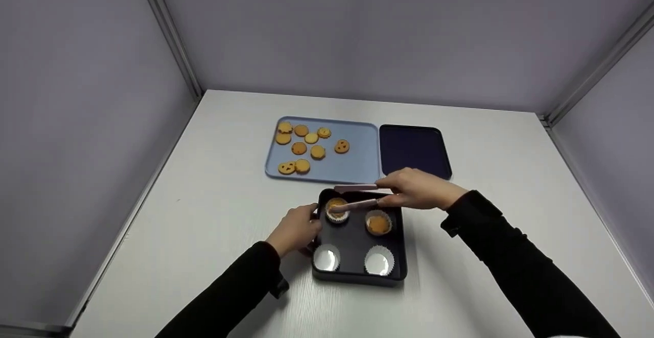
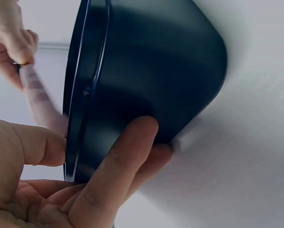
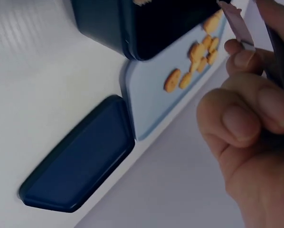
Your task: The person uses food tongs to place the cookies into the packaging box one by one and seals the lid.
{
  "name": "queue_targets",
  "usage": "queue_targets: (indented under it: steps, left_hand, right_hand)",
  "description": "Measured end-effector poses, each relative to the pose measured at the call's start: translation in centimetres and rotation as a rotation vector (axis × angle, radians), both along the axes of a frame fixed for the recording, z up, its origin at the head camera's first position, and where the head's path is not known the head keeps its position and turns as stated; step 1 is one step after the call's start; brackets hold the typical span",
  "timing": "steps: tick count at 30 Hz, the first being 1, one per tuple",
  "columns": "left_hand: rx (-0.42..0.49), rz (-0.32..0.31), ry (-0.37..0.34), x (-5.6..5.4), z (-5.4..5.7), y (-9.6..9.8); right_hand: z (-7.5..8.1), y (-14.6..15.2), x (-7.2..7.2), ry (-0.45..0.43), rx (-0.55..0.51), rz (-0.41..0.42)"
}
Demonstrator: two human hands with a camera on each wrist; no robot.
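My left hand [image 1: 296, 231] grips the left wall of a dark rectangular baking pan [image 1: 352, 278]. In the left wrist view, its thumb lies at the rim and its fingers [image 2: 127, 152] press the outer wall. Pale pink tongs [image 1: 357, 204] are held in my right hand [image 1: 416, 190] above the pan's back edge, their two arms apart. The nearer tong arm reaches over the back-left paper cup [image 1: 337, 218], which holds a cookie. An orange-brown cookie [image 1: 378, 224] sits in the back-right cup. White bottoms show in the front-left cup [image 1: 327, 258] and front-right cup [image 1: 379, 261].
Behind the pan lies a light blue tray [image 1: 360, 151] with several cookies [image 1: 318, 152], mostly on its left side. A smaller dark blue tray [image 1: 414, 149] adjoins it on the right. All stand on a white table [image 1: 214, 190] with grey panels around.
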State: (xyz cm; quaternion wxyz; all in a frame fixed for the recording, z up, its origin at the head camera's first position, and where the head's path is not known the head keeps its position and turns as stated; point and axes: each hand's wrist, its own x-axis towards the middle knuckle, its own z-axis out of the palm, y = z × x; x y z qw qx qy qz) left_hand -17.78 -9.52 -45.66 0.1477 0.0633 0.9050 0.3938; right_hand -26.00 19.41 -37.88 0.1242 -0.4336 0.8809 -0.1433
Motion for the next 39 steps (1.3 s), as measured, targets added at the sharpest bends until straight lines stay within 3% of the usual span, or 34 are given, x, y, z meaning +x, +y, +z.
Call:
queue_targets:
  steps: [3, 7, 16, 39]
  left_hand:
    - [0.003, 0.007, -0.004, 0.0, 0.0, 0.0]
    - [0.0, 0.016, -0.001, 0.1, 0.0, 0.1]
    - [-0.002, 0.02, -0.005, 0.0, 0.2, 0.0]
    - [0.037, 0.017, -0.007, 0.2, -0.1, -0.2]
  right_hand:
    - [0.7, 0.6, -0.6, -0.027, -0.033, -0.056]
    - [1.0, 0.7, -1.5, 0.002, -0.057, -0.148]
    - [-0.3, -0.6, -3.6, 0.063, 0.011, -0.375]
    - [-3.8, -3.9, -7.0, -0.005, 0.124, -0.513]
